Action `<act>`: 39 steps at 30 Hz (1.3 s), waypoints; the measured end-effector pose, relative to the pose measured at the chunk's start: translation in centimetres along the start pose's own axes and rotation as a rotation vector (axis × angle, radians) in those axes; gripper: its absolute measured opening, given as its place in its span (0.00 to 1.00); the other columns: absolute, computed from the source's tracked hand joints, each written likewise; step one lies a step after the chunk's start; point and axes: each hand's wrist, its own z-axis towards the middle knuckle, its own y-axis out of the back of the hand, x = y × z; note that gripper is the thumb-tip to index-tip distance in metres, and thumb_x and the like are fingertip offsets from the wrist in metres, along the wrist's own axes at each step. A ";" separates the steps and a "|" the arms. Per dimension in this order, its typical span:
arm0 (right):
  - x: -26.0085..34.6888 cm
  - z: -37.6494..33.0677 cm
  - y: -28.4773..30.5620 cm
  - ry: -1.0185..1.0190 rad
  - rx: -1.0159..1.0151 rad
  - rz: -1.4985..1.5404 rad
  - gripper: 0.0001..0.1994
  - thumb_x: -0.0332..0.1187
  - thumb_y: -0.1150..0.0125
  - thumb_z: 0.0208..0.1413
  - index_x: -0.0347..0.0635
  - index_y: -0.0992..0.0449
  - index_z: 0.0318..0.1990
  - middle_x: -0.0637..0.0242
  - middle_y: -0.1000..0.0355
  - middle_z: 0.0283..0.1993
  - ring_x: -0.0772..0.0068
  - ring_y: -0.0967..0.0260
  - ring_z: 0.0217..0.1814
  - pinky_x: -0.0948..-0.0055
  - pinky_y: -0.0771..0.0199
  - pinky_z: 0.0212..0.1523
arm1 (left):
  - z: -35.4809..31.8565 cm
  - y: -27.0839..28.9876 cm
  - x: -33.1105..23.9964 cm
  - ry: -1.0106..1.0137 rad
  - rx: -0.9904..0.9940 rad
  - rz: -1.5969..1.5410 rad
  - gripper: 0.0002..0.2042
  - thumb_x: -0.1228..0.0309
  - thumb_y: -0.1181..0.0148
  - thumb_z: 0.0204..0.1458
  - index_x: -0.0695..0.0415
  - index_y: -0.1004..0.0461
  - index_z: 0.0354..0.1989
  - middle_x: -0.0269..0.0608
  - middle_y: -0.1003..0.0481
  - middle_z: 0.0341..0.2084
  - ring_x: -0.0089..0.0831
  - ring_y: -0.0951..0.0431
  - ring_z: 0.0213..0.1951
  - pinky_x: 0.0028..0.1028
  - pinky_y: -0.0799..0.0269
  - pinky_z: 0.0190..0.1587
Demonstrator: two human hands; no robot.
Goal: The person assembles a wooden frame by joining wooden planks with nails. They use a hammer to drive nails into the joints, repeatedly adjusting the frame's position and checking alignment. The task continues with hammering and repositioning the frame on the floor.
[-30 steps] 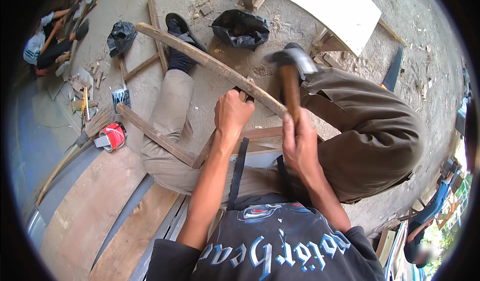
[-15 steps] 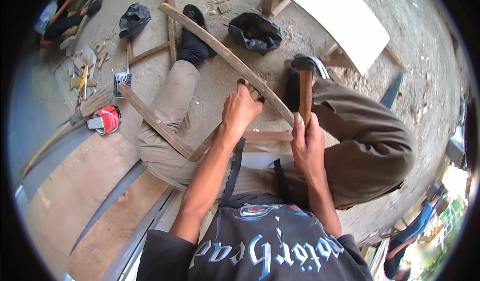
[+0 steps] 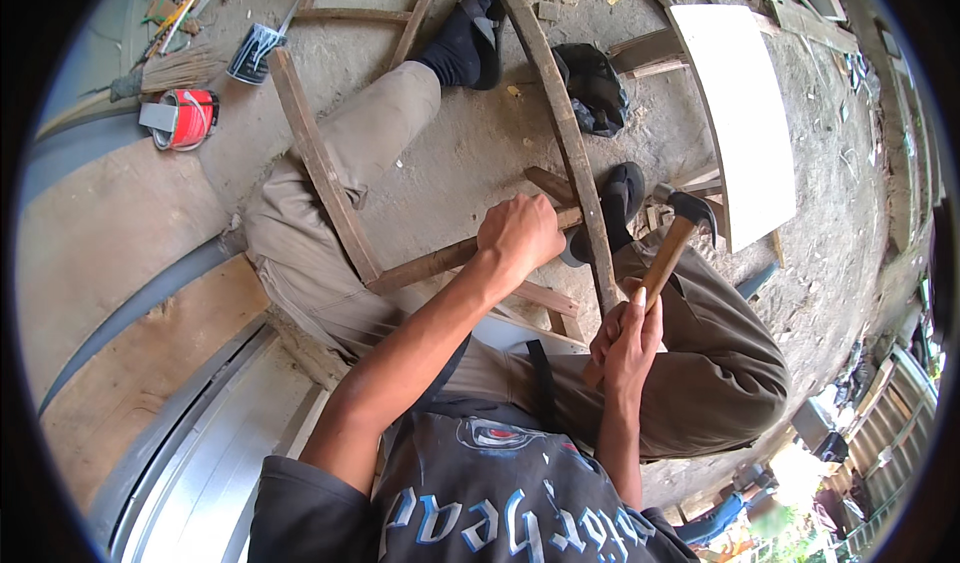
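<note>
My right hand (image 3: 630,338) is closed around the wooden handle of a claw hammer (image 3: 664,261), whose dark head points up and to the right. My left hand (image 3: 520,231) is wrapped around a wooden crosspiece (image 3: 440,263) in front of me. That crosspiece meets a long wooden strip (image 3: 562,113) at its right end and another wooden strip (image 3: 318,163) at its left end, together forming a frame across my legs. The lower end of the long strip comes down beside my right hand. A short wood piece (image 3: 550,184) sticks out just beyond my left fist.
A white board (image 3: 745,123) on wooden legs stands at the right. Near my feet lies a black plastic bag (image 3: 598,88). A red can (image 3: 185,120), a paint-streaked dark can (image 3: 257,55) and a broom (image 3: 175,75) are at the left. Planks (image 3: 160,348) lie lower left.
The view has shifted, with the frame now turned more upright. The hammer has tipped to the right, and my right hand sits lower on it. My left hand has stayed at the crosspiece.
</note>
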 end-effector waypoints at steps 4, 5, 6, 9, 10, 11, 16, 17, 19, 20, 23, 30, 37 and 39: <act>-0.3 0.2 0.8 -0.162 0.129 -0.174 0.17 0.46 0.55 0.70 0.41 0.32 0.51 0.76 0.44 0.19 0.88 0.52 0.11 0.82 0.51 0.09 | -0.1 0.4 0.0 -0.011 0.017 -0.007 0.08 0.73 0.42 0.43 0.66 0.20 0.26 0.63 0.21 0.27 0.54 0.17 0.33 0.43 0.20 0.39; -0.2 0.1 0.6 -0.130 0.125 -0.125 0.16 0.45 0.55 0.70 0.42 0.33 0.50 0.78 0.46 0.18 0.89 0.53 0.11 0.83 0.52 0.09 | -0.1 0.4 0.0 -0.018 0.016 0.005 0.08 0.74 0.43 0.44 0.66 0.20 0.26 0.62 0.21 0.27 0.52 0.17 0.32 0.42 0.20 0.38; -0.2 -0.1 0.3 -0.104 0.118 -0.074 0.14 0.44 0.55 0.70 0.42 0.33 0.49 0.80 0.47 0.17 0.90 0.54 0.12 0.83 0.53 0.10 | -0.2 0.6 -0.1 -0.013 0.030 0.007 0.08 0.74 0.43 0.44 0.66 0.20 0.26 0.61 0.21 0.27 0.51 0.17 0.32 0.42 0.20 0.37; 0.6 0.2 -0.7 -0.027 -0.003 0.006 0.13 0.44 0.55 0.70 0.43 0.34 0.44 0.79 0.46 0.18 0.89 0.53 0.12 0.83 0.52 0.11 | 0.2 1.0 -0.5 0.024 0.053 0.021 0.08 0.73 0.42 0.45 0.65 0.20 0.26 0.60 0.20 0.27 0.49 0.17 0.31 0.40 0.19 0.37; 0.6 0.0 -0.8 -0.030 -0.018 0.020 0.13 0.44 0.55 0.70 0.43 0.34 0.43 0.79 0.45 0.18 0.89 0.52 0.13 0.83 0.51 0.11 | 0.2 0.9 -0.6 0.028 0.061 0.021 0.08 0.73 0.42 0.45 0.65 0.20 0.25 0.60 0.20 0.27 0.49 0.17 0.31 0.40 0.19 0.37; -0.6 -0.1 -0.1 -0.028 0.027 -0.092 0.13 0.43 0.54 0.70 0.43 0.34 0.42 0.79 0.44 0.19 0.89 0.50 0.14 0.83 0.50 0.12 | -0.1 0.8 -0.8 0.032 0.069 0.021 0.08 0.72 0.42 0.46 0.65 0.20 0.25 0.60 0.20 0.27 0.49 0.17 0.31 0.40 0.20 0.38; 1.0 0.0 0.3 -0.050 0.011 0.092 0.12 0.41 0.55 0.70 0.42 0.34 0.42 0.80 0.45 0.19 0.90 0.50 0.15 0.84 0.51 0.13 | 0.0 0.6 -0.8 0.051 0.073 0.083 0.13 0.68 0.40 0.44 0.69 0.21 0.31 0.68 0.23 0.31 0.59 0.20 0.38 0.45 0.23 0.45; 1.5 0.2 0.1 0.000 -0.028 0.193 0.11 0.40 0.54 0.70 0.42 0.33 0.42 0.79 0.44 0.20 0.89 0.49 0.17 0.83 0.50 0.15 | 0.3 0.5 -0.9 0.038 0.060 0.097 0.14 0.68 0.39 0.44 0.69 0.21 0.31 0.68 0.23 0.30 0.61 0.20 0.38 0.46 0.24 0.45; -0.6 0.2 0.7 0.000 0.089 -0.109 0.11 0.39 0.54 0.70 0.41 0.33 0.41 0.78 0.43 0.21 0.89 0.48 0.18 0.82 0.49 0.17 | 0.2 0.4 -1.1 0.060 0.071 0.102 0.14 0.68 0.39 0.44 0.69 0.21 0.31 0.68 0.23 0.30 0.61 0.21 0.38 0.46 0.24 0.45; -1.5 0.3 1.0 0.001 0.149 -0.260 0.11 0.39 0.54 0.70 0.41 0.32 0.41 0.77 0.42 0.21 0.89 0.48 0.19 0.82 0.48 0.18 | 0.2 0.5 -1.2 0.071 0.072 0.105 0.14 0.68 0.40 0.44 0.69 0.21 0.31 0.68 0.23 0.30 0.61 0.21 0.38 0.46 0.24 0.45; -1.2 0.3 1.4 -0.079 0.034 -0.083 0.12 0.38 0.53 0.70 0.38 0.31 0.46 0.76 0.40 0.22 0.85 0.44 0.21 0.77 0.43 0.22 | 0.3 0.4 -1.2 0.043 0.025 0.100 0.13 0.68 0.41 0.44 0.70 0.21 0.30 0.69 0.24 0.28 0.63 0.22 0.38 0.46 0.25 0.44; -2.1 1.0 1.5 0.021 0.105 -0.336 0.14 0.41 0.52 0.69 0.36 0.33 0.45 0.70 0.36 0.21 0.79 0.37 0.23 0.71 0.37 0.24 | 0.2 -0.3 -1.5 0.007 0.000 0.176 0.12 0.69 0.41 0.43 0.68 0.21 0.27 0.68 0.24 0.29 0.62 0.21 0.37 0.47 0.25 0.44; -1.6 0.7 1.8 0.014 0.166 -0.413 0.11 0.37 0.53 0.69 0.37 0.33 0.43 0.68 0.35 0.20 0.78 0.40 0.20 0.71 0.38 0.22 | 0.3 -0.8 -1.2 0.013 0.016 0.186 0.12 0.68 0.40 0.43 0.68 0.22 0.26 0.68 0.24 0.28 0.63 0.22 0.37 0.48 0.26 0.43; -1.6 0.5 1.7 -0.050 0.066 -0.184 0.10 0.37 0.53 0.69 0.37 0.34 0.43 0.68 0.35 0.20 0.78 0.40 0.20 0.71 0.38 0.22 | 0.1 -0.7 -1.1 0.029 0.025 0.214 0.12 0.69 0.41 0.44 0.68 0.21 0.27 0.67 0.24 0.28 0.63 0.22 0.37 0.47 0.26 0.43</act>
